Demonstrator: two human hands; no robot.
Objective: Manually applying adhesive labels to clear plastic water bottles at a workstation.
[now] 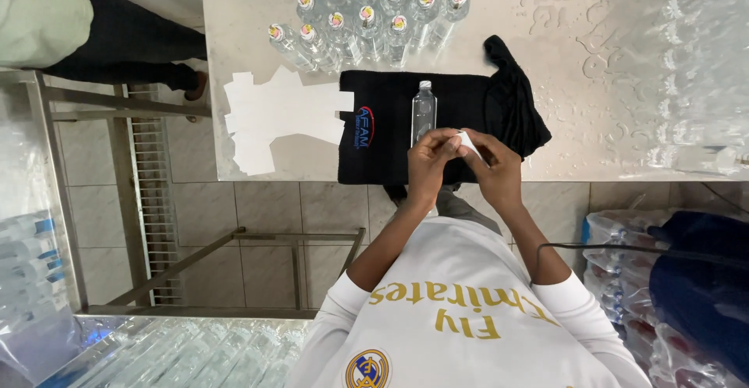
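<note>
**Label pinched between both hands, bottle lying just beyond**

While both hands meet over the worktop's [257, 165] near edge, left hand [427, 163] and right hand [493, 171] fingers are clamped on a small white label [466, 141]. Clear bottle [423, 112] lies on black cloth [382, 134], just far of the fingers, long axis near-to-far, cap away; left hand nearer. Capped bottles [367, 13] cluster farther back.

Capped bottles [367, 13] clustered at counter's far edge; white paper sheets [277, 115] beside black cloth [382, 126]; wrapped bottle packs [624, 279] on floor.
</note>
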